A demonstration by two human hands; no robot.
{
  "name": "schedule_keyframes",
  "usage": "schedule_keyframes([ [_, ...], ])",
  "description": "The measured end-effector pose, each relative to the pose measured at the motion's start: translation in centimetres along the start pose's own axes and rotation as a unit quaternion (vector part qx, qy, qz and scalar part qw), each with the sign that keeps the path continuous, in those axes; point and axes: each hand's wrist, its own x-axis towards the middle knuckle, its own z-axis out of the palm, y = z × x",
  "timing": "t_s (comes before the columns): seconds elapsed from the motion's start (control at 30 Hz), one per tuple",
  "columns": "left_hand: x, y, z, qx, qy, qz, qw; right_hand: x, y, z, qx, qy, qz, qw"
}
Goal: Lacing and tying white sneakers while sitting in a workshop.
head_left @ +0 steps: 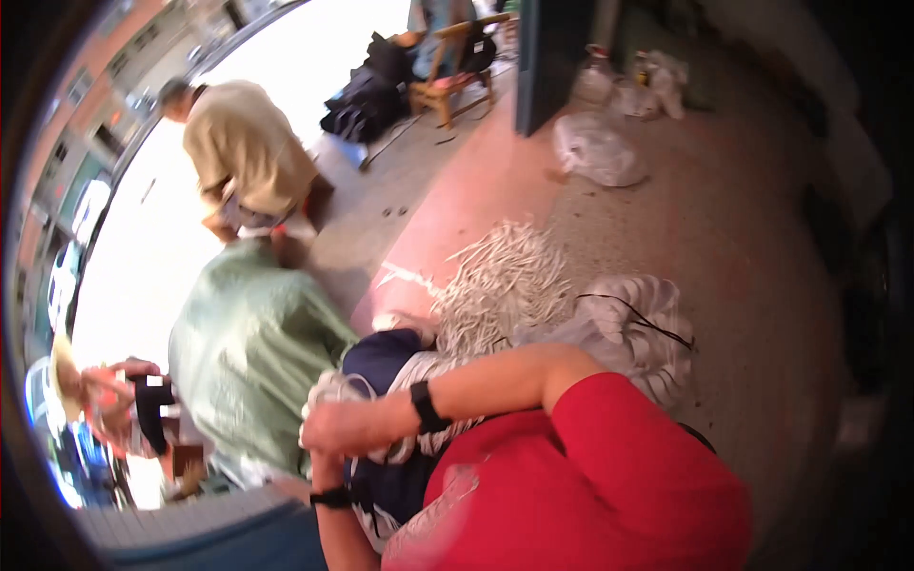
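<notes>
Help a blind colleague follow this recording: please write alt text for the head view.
The wearer's right hand grips a bundle of white cord, mostly hiding the left hand. A loose heap of white strands lies on the floor ahead. Toward the upper left, someone in a tan top bends forward.

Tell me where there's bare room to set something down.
Bare floor lies right of the white bundle, and between the loose white pile and dark panel. It's crowded around the right hand: white strands, green fabric.
</notes>
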Motion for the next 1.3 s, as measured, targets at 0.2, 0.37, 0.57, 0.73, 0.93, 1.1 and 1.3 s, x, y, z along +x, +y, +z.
schedule_keyframes([
  [0.2,6.0,4.7,2.0,-0.397,0.033,-0.133,0.907,6.2,-6.0,-19.4,0.184,0.263,-0.083,0.943],
  [0.37,0.9,2.8,0.5,-0.152,0.063,-0.215,0.963,4.7,-5.4,-20.9,0.271,0.381,-0.07,0.881],
  [0.57,-2.2,1.8,0.3,-0.091,0.064,-0.211,0.971,3.4,-0.7,-14.2,0.312,0.234,0.231,0.891],
  [0.73,-3.3,1.9,0.8,-0.229,0.056,-0.234,0.943,-4.1,3.2,-2.6,0.323,-0.137,0.362,0.863],
  [0.93,-3.2,3.0,-3.5,-0.692,0.083,-0.334,0.635,-6.7,3.1,3.6,0.213,-0.204,0.379,0.877],
  [1.1,-4.0,1.7,-1.8,-0.709,0.123,-0.362,0.592,-6.3,1.8,4.7,0.036,-0.162,0.358,0.919],
  [1.3,-4.1,2.1,-1.4,-0.702,0.124,-0.377,0.592,-6.3,1.8,6.1,-0.11,-0.218,0.222,0.944],
])
